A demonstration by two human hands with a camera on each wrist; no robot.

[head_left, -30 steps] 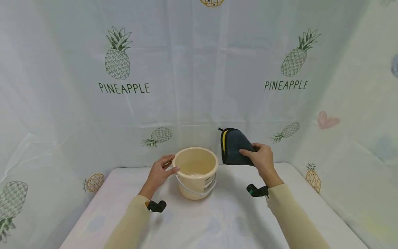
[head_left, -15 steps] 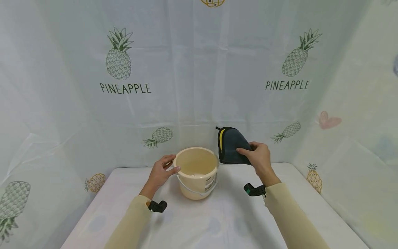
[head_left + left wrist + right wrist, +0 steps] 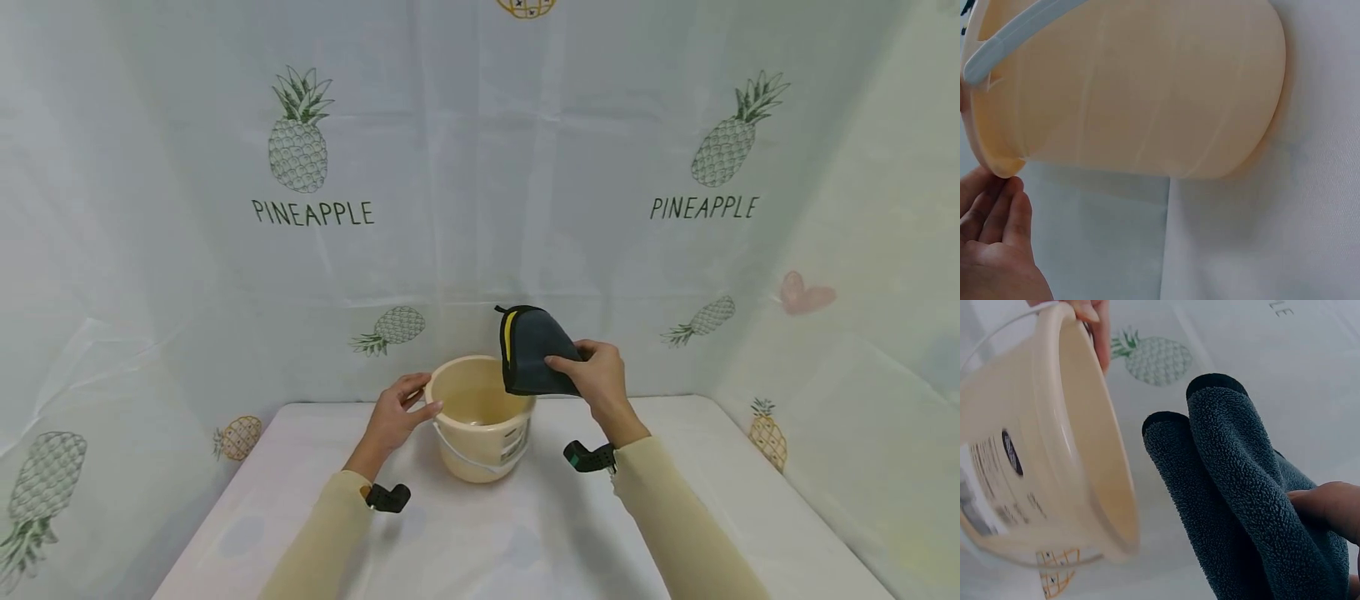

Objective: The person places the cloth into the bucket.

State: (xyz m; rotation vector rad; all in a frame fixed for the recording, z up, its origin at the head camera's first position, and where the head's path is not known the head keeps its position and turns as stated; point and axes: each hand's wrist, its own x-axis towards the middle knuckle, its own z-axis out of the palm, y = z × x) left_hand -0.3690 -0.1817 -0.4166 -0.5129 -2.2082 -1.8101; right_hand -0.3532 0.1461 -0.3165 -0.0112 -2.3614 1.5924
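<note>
A cream plastic bucket [image 3: 468, 446] stands upright on the table in the head view, its white handle hanging down in front. My left hand [image 3: 393, 412] holds the bucket's rim at the left; in the left wrist view the fingertips [image 3: 1015, 187] are right at that rim. With thumb and fingers my right hand [image 3: 600, 379] pinches a folded dark grey-blue towel [image 3: 536, 354] with black edging and a yellow strip. The towel hangs over the right part of the bucket's mouth. In the right wrist view its fluffy folds [image 3: 1229, 444] are beside the tilted-looking bucket opening.
The table [image 3: 465, 542] wears a pale cloth with faint dots. Behind and at both sides hang white sheets [image 3: 480, 208] printed with pineapples. A printed label [image 3: 988, 481] is on the bucket's side. Both wrists wear black straps with small devices.
My right hand has moved left with the towel, from beside the bucket to over its right side. My left hand stays at the rim; the head view has shifted slightly.
</note>
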